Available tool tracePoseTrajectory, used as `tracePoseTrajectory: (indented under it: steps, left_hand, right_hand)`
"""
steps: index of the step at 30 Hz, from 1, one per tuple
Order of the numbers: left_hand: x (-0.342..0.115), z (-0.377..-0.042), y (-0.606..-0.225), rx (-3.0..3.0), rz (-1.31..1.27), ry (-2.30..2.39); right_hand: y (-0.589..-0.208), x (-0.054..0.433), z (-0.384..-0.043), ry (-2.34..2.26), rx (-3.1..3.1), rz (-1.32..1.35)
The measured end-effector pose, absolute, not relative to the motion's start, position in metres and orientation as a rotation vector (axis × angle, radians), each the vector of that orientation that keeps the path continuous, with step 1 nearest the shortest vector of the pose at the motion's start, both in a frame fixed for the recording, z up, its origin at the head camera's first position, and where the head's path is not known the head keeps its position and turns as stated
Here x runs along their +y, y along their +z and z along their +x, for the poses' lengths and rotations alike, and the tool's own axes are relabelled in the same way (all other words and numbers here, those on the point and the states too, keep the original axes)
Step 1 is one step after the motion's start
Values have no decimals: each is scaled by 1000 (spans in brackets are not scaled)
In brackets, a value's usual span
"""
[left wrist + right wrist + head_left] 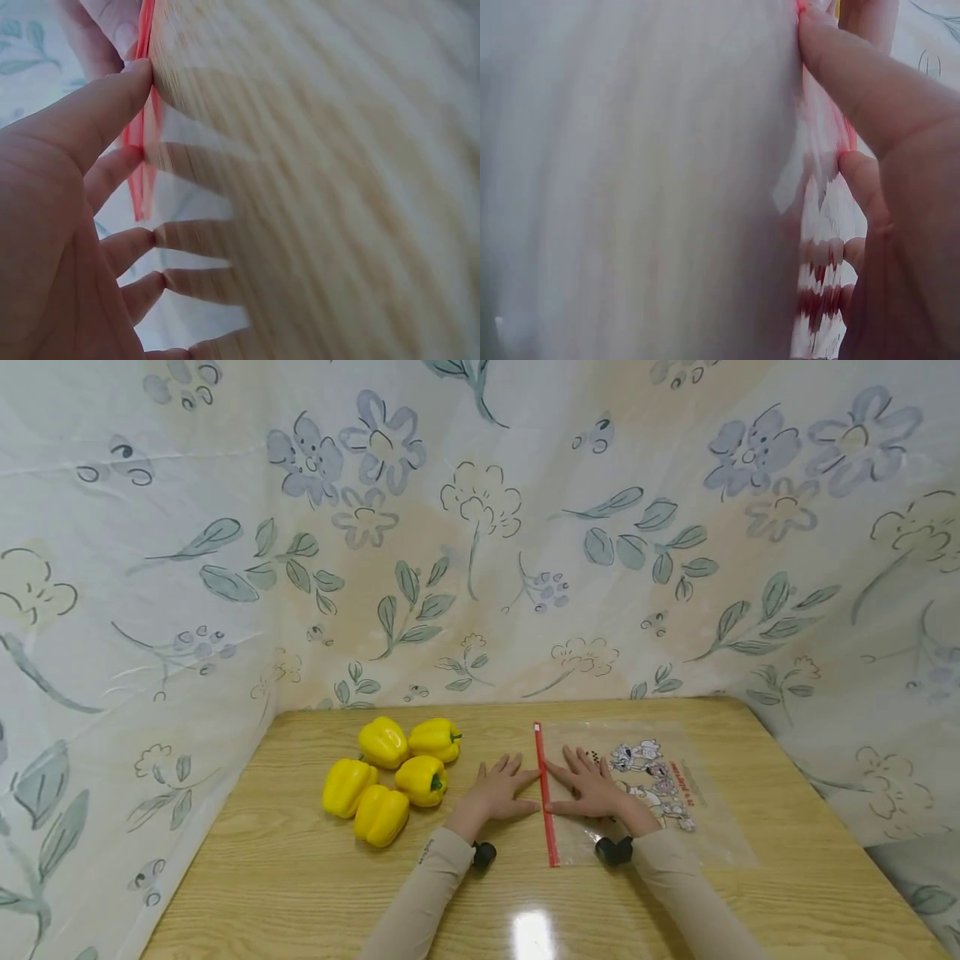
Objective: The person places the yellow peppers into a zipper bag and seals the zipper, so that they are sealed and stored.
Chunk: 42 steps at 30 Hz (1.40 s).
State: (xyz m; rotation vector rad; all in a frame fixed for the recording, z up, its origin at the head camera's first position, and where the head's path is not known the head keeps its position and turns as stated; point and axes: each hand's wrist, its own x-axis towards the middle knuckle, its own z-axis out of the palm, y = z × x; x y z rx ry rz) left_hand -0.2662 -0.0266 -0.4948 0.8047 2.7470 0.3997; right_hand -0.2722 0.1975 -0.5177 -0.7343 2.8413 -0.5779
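A clear zip bag (716, 827) with a cartoon print lies flat on the table, its red zip edge (552, 843) facing left. My left hand (498, 789) is spread on the wood beside that edge, with thumb and index fingertips right at the red strip. From the other side, my right hand (588, 787) lies spread over the bag, its thumb and index fingertip also at the strip. In the left wrist view, the left thumb (112, 105) touches the red edge. The right thumb (855, 75) reaches the strip in the right wrist view.
Several yellow bell peppers (382, 742) sit grouped on the wooden table (285, 893), left of my left hand. Floral fabric (480, 610) hangs behind the table and along both sides. A dark wrist camera (484, 857) sits at my left wrist, another (615, 852) at my right.
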Motion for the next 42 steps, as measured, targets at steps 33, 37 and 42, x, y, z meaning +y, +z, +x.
tracePoseTrajectory:
  steps: [33,37,42]
  left_hand:
    - [-18,-266,-510,2797,743,316]
    - [-18,-265,-511,2798,745,313]
    - [-17,-264,-511,2798,756,346]
  right_hand:
    - [-530,191,-266,-784,2907,-812]
    - [-531,189,-264,-786,2933,-780]
    - [-532,188,-263,-792,2969,-772]
